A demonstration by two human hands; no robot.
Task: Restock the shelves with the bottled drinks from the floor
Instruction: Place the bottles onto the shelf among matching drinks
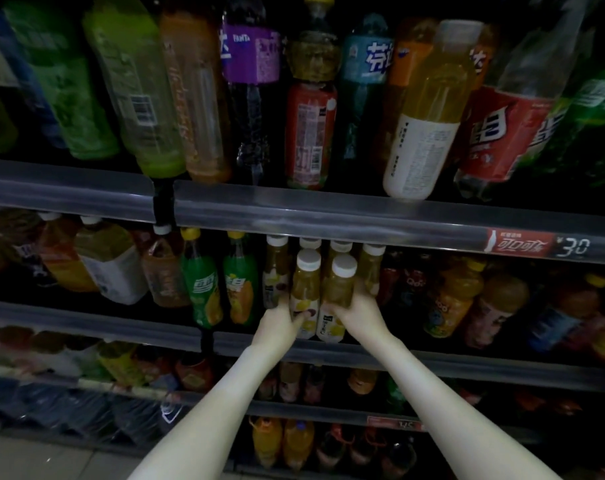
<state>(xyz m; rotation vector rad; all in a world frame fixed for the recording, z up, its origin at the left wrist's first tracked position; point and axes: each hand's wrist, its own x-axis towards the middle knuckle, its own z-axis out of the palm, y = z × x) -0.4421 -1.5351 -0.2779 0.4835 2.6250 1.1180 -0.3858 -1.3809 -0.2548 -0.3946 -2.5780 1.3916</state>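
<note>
Two small yellow juice bottles with white caps stand side by side at the front edge of the middle shelf point(432, 362). My left hand point(283, 322) grips the left juice bottle point(306, 285) low on its label. My right hand point(358, 311) curls round the right juice bottle point(339, 289) from the right side. Behind them stand several more bottles of the same kind point(276, 268), partly hidden under the shelf rail above. Both forearms reach up from the bottom of the view.
The top shelf point(294, 213) carries large bottles: green tea, purple Fanta, a yellow bottle with a white label point(429, 109), red cola. Green bottles with yellow caps point(204, 278) stand left of my hands, orange drinks point(453, 296) right. Lower shelves hold more bottles; pale floor point(34, 459) shows at bottom left.
</note>
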